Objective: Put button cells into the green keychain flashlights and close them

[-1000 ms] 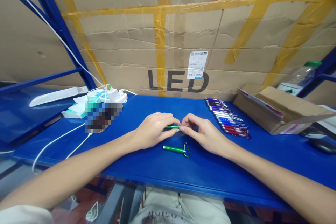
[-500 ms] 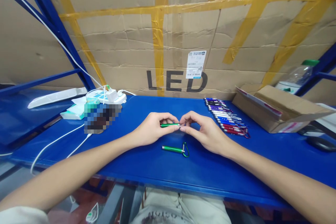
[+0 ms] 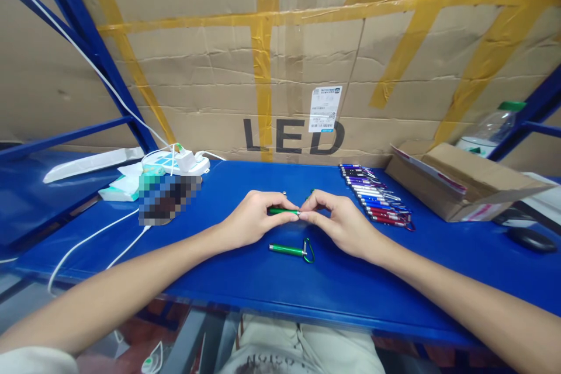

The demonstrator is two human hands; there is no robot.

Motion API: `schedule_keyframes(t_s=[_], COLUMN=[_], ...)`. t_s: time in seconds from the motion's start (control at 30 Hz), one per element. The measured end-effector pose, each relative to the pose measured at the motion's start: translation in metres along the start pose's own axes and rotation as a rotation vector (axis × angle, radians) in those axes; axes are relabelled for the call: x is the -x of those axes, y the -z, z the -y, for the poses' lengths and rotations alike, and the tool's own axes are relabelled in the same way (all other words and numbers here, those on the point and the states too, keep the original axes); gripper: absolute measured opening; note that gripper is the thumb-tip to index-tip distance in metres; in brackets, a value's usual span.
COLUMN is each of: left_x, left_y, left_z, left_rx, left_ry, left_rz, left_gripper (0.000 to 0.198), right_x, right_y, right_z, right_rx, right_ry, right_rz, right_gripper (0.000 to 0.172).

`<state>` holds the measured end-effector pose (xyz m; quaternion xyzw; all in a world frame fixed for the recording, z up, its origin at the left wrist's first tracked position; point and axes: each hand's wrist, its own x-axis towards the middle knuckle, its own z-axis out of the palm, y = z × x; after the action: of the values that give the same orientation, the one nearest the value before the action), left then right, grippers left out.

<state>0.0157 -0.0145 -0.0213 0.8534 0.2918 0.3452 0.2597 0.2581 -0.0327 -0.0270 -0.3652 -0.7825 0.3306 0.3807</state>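
Note:
My left hand [image 3: 252, 219] pinches a slim green keychain flashlight [image 3: 278, 211] between thumb and fingers, its length lying sideways. At its right end, the thumb and index finger of my right hand [image 3: 344, 225] are closed on the silver tip, and the two hands almost touch. A small silver piece [image 3: 284, 193] shows just beyond my left fingers, and a bit of green peeks out behind my right index finger. Nearer me on the table lies a second green flashlight [image 3: 286, 250] with a heart-shaped carabiner [image 3: 309, 250] at its right end.
Right of my hands, several flashlights [image 3: 372, 196] in purple, black, silver, blue and red lie in a row on the blue table [image 3: 210, 269]. Past them stand an open cardboard box [image 3: 486, 181] and a black mouse [image 3: 531, 239]. At left are a power strip [image 3: 199, 165], cables and tissues [image 3: 120, 187].
My right fingertips have shifted slightly at the flashlight's silver end. The small silver piece and green bit behind my fingers now show. The flashlight on the table has not moved.

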Motion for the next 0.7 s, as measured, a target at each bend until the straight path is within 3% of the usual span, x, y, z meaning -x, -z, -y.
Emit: schedule_keyframes(t_s=[0.17,0.33,0.7], left_x=[0.0022,0.0028,0.0021], left_y=[0.0017,0.0003,0.0023], left_z=[0.0023,0.0009,0.0010], left_rx=[-0.133,-0.151,-0.160], left_ry=[-0.135,-0.145,-0.083], left_rz=[-0.010,0.001,0.015], left_gripper=[0.020,0.017,0.014], right_x=[-0.0050,-0.0068,0.0001], right_y=[-0.0015,-0.0025,-0.0048], right_z=[-0.0012,-0.0033,-0.0024], right_rx=[-0.241,-0.290,0.002], right_ry=[-0.146,-0.179,-0.029], right_rz=[0.006,0.019,0.034], right_gripper=[0.032,0.041,0.020])
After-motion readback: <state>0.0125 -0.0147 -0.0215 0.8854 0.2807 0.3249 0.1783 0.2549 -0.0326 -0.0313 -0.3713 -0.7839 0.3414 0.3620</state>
